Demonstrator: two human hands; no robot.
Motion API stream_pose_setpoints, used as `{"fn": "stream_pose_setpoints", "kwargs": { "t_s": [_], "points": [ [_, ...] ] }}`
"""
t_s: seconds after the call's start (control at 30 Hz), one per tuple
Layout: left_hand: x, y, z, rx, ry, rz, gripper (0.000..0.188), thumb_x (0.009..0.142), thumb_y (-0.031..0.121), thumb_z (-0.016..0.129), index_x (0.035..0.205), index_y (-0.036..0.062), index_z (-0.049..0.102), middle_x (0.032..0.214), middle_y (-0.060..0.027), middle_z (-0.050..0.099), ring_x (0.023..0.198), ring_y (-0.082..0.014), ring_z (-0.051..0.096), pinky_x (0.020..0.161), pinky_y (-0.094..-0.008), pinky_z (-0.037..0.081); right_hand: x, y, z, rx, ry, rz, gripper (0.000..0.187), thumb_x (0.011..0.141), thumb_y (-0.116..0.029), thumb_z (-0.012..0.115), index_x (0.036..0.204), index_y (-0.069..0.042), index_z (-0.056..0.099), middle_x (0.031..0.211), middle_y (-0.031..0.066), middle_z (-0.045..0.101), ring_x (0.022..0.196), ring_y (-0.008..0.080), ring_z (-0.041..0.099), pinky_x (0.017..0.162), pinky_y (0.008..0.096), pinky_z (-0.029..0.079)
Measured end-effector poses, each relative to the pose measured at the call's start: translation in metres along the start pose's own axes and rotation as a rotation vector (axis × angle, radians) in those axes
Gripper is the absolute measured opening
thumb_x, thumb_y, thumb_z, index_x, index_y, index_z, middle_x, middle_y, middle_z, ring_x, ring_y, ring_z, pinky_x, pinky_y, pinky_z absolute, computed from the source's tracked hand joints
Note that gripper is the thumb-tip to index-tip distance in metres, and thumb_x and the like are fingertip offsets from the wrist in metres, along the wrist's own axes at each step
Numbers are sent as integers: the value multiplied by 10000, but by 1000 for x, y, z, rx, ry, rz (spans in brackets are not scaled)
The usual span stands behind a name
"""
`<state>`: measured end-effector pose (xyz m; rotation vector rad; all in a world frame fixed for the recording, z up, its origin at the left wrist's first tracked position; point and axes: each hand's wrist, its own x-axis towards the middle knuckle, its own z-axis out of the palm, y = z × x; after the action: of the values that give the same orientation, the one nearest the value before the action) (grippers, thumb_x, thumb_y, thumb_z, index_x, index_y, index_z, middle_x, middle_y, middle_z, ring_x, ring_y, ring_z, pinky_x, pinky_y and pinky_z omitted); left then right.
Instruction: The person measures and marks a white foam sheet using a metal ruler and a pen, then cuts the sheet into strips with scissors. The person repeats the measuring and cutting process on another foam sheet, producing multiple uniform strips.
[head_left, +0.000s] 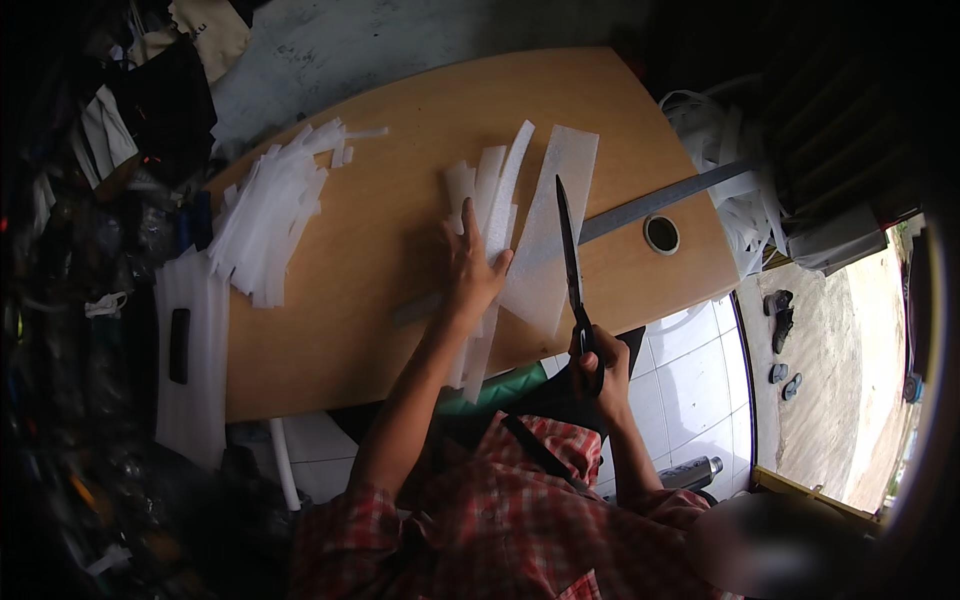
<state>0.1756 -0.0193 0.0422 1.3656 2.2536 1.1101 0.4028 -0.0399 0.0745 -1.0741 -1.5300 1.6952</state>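
My left hand (474, 270) lies on several narrow strips of white foam sheet (495, 215), its fingers stretched out and spread, with the thumb toward the right. To the right of these strips is a wider, slanted piece of white foam sheet (556, 220). Held in my right hand (606, 372) at the table's near edge is a pair of large black scissors (571, 262). Their long blades point away from me over the wider piece and look closed together. A long metal ruler (668, 204) runs out from beneath the foam to the right.
On the brown table (370, 250), a heap of cut foam strips (265, 215) lies at the left. Longer white sheets (200, 400) hang over the left edge, with a black flat object (180, 345) on them. A tape roll (675, 240) sits at right, near bundled white scraps (715, 150).
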Motion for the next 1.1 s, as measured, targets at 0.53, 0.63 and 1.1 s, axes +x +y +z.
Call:
{"fn": "stream_pose_setpoints", "kwargs": {
  "t_s": [0.53,0.63,1.1],
  "points": [
    [42,-46,-57,-396,-67,-28,717,725,-34,705,1351,25,360,1151,-160,584,1036,-251,571,905,-342,448,35,19,-4,-45,-18,-76,734,699,-731,621,793,-10,525,527,-38,423,369,60,416,353,215,295],
    [44,-50,-76,-466,-107,-19,480,785,24,673,1228,0,491,1076,-110,597,961,-190,574,847,-314,466,39,18,-11,41,-52,-19,655,735,-641,676,767,0,545,534,-4,471,423,87,491,386,235,345],
    [11,-19,-20,136,-131,47,684,771,126,681,1348,-18,342,1125,-269,545,1024,-431,541,870,-472,454,46,20,-12,113,-43,-17,596,778,-571,682,802,10,549,519,-10,451,379,73,424,347,232,312]
  ]
}}
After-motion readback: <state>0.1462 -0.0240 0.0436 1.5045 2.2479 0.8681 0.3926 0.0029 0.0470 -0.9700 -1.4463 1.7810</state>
